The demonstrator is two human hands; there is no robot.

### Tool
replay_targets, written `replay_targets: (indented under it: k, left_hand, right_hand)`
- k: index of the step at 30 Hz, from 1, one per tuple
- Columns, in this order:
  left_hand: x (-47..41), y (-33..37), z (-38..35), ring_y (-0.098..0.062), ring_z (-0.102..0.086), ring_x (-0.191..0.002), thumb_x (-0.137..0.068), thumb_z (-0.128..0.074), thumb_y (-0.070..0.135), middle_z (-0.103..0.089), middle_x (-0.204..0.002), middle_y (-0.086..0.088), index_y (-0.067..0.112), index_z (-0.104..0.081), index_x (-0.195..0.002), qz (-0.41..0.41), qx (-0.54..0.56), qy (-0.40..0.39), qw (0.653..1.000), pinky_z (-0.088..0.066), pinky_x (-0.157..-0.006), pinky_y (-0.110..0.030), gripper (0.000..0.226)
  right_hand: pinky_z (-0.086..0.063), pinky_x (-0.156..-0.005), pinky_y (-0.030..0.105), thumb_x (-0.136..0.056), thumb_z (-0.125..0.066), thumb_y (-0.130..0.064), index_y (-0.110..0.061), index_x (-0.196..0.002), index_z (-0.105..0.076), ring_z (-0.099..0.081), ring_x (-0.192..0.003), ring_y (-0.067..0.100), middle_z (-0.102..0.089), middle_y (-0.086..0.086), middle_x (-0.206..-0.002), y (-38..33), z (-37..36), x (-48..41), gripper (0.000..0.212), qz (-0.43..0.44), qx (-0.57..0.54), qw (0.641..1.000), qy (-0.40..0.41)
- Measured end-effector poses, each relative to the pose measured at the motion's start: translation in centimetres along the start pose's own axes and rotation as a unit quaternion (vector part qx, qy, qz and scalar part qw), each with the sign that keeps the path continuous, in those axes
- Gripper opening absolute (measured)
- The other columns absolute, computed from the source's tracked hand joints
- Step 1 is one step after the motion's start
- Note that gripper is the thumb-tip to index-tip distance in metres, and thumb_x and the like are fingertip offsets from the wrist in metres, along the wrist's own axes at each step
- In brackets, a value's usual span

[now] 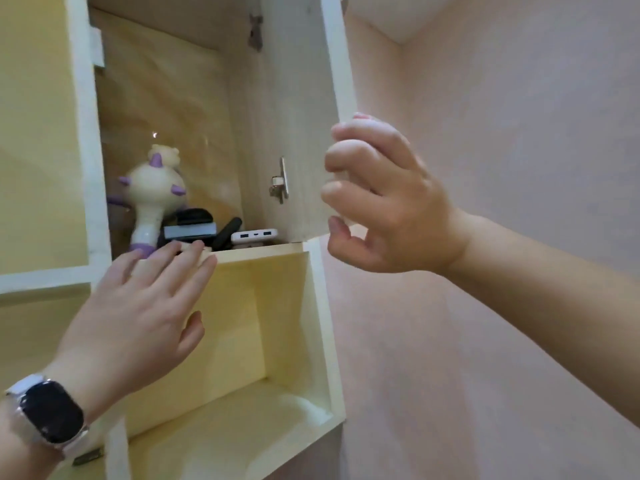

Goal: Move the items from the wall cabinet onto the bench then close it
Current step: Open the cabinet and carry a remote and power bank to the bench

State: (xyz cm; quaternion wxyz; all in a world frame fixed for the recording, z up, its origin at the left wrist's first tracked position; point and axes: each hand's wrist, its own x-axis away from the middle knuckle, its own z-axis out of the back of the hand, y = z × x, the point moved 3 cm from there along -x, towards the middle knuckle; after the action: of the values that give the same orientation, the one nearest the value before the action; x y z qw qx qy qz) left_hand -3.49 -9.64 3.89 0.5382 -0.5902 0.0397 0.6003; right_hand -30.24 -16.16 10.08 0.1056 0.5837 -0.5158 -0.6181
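The wall cabinet's door [298, 109] stands swung open to the right. Inside, on the shelf, a cream toy with purple spikes [154, 188] stands at the left. Beside it lie a stack of dark and grey small objects [189, 226], a black bar-shaped object [227, 233] and a white power bank [254, 236]. My left hand [138, 313], with a watch on the wrist, reaches up with straight fingers; its fingertips touch the shelf's front edge [256, 252] below the toy. My right hand [384, 199] is beside the door's free edge, fingers curled around it.
An open cubby [291, 341] sits right under the shelf. Closed yellow cabinet fronts [34, 133] fill the left side. A pinkish wall [502, 168] runs along the right. The bench is out of view.
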Motion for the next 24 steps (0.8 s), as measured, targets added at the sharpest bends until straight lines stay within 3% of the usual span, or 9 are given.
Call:
replay_targets:
  k: [8, 14, 20, 24]
  left_hand:
    - [-2.2, 2.0, -0.2, -0.04, -0.054, -0.123, -0.079, -0.04, 0.042, -0.054, -0.139, -0.02, 0.004, -0.058, -0.132, -0.023, 0.025, 0.001, 0.999, -0.036, -0.096, -0.057, 0.068]
    - [-2.4, 2.4, -0.6, -0.04, -0.052, -0.124, -0.08, -0.039, 0.041, -0.053, -0.14, -0.019, 0.004, -0.057, -0.133, -0.027, 0.031, 0.024, 0.999, -0.034, -0.097, -0.057, 0.067]
    - [-2.1, 2.0, -0.3, -0.039, -0.054, -0.122, -0.081, -0.042, 0.04, -0.055, -0.139, -0.019, 0.004, -0.058, -0.132, -0.04, 0.029, 0.033, 0.998, -0.038, -0.098, -0.055, 0.065]
    - [-1.5, 0.8, 0.0, -0.036, -0.056, -0.12, -0.081, -0.046, 0.038, -0.057, -0.136, -0.017, 0.006, -0.058, -0.132, -0.037, 0.03, 0.032, 0.998, -0.041, -0.095, -0.051, 0.062]
  right_hand:
    - [-0.045, -0.1, 0.049, -0.079, -0.057, -0.01, 0.001, -0.087, -0.071, -0.052, -0.116, 0.043, -0.066, 0.023, -0.103, 3.5, 1.5, 6.0, 0.02, -0.073, 0.076, 0.992, -0.064]
    - [-0.042, -0.102, 0.052, -0.089, -0.051, -0.019, -0.007, -0.105, -0.07, -0.05, -0.126, 0.042, -0.064, 0.018, -0.119, 4.5, 1.3, 10.3, 0.028, -0.152, 0.17, 0.962, -0.149]
    - [-0.026, -0.113, 0.055, -0.083, -0.051, -0.023, -0.009, -0.081, -0.064, -0.058, -0.11, 0.035, -0.065, 0.013, -0.104, 2.1, -0.1, 8.0, 0.02, -0.173, 0.195, 0.953, -0.155]
    - [-0.025, -0.113, 0.052, -0.079, -0.052, -0.022, -0.008, -0.077, -0.063, -0.06, -0.1, 0.035, -0.065, 0.012, -0.096, 0.1, -2.2, 7.2, 0.017, -0.169, 0.148, 0.961, -0.162]
